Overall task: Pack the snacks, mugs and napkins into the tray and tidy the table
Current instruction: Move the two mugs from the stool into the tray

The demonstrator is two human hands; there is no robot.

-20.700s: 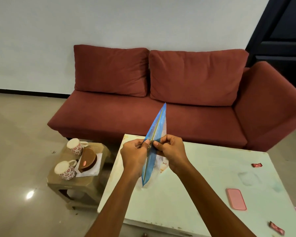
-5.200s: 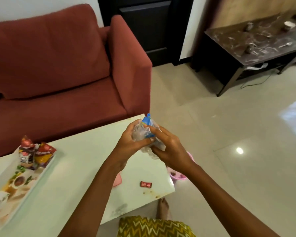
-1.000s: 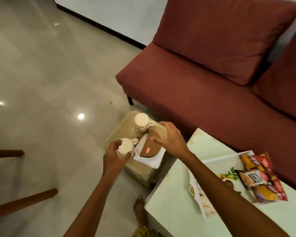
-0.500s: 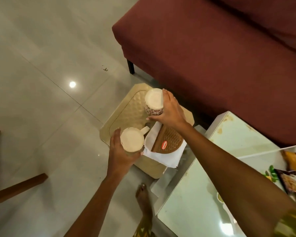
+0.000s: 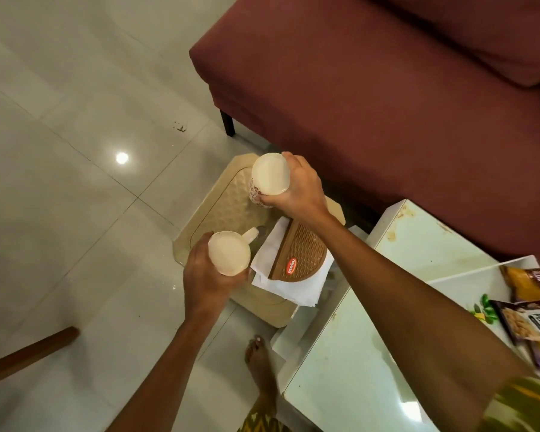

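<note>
Two cream mugs with red flower prints are above a small beige stool [image 5: 225, 210]. My left hand [image 5: 205, 280] grips the near mug [image 5: 229, 253], its handle pointing up-right. My right hand [image 5: 296, 188] wraps the far mug [image 5: 268, 179] from its right side. White napkins [image 5: 281, 279] lie on the stool under a brown half-round woven holder [image 5: 300, 255] with a red label. At the right edge, a white tray [image 5: 468, 279] on the pale table [image 5: 371, 353] holds snack packets [image 5: 530, 313].
A dark red sofa [image 5: 371, 88] runs behind the stool and table. My bare foot [image 5: 259, 360] stands on the tiled floor between stool and table. A wooden chair leg [image 5: 25, 353] crosses the lower left floor.
Both mugs have come up off the stool in my hands. One second ago my right hand was still reaching over the napkin holder; now it grips the far mug.
</note>
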